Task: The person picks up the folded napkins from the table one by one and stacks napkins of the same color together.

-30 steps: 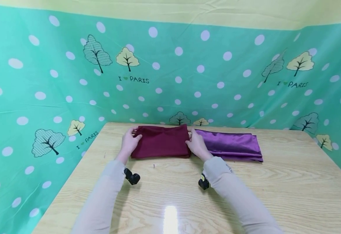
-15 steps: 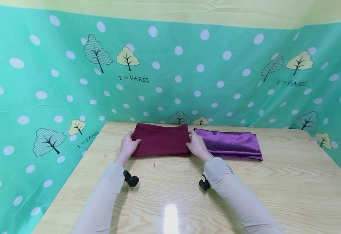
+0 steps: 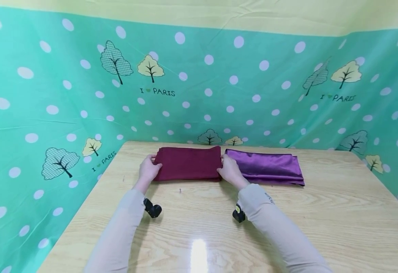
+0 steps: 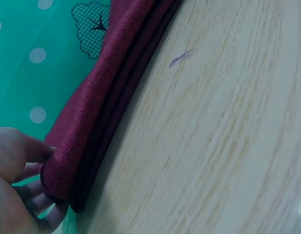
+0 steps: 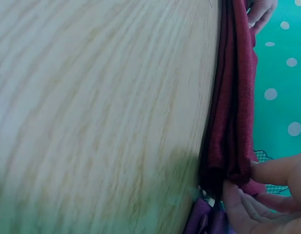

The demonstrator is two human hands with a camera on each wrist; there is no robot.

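Note:
A folded maroon cloth [image 3: 188, 163] lies on the table, its several layers showing along the near edge in both wrist views. At its left end, my left hand [image 3: 148, 169] grips the edge; in the left wrist view the thumb is on top and the fingers curl under. My right hand [image 3: 231, 170] pinches the right end, thumb on the upper layers and fingers [image 5: 238, 207] beneath. Just right of that hand lies a folded shiny purple cloth [image 3: 270, 167], partly hidden behind the hand.
The wooden table [image 3: 185, 220] ends at a green polka-dot curtain [image 3: 205, 79] behind and at both sides. A small dark mark [image 3: 180, 190] is on the tabletop. Black wrist devices [image 3: 152, 209] hang under both cuffs.
My left hand has shifted slightly toward me along the maroon cloth's left end. The cloth's raised far right corner has flattened. The right hand stays nearly in place, and the purple cloth lies still.

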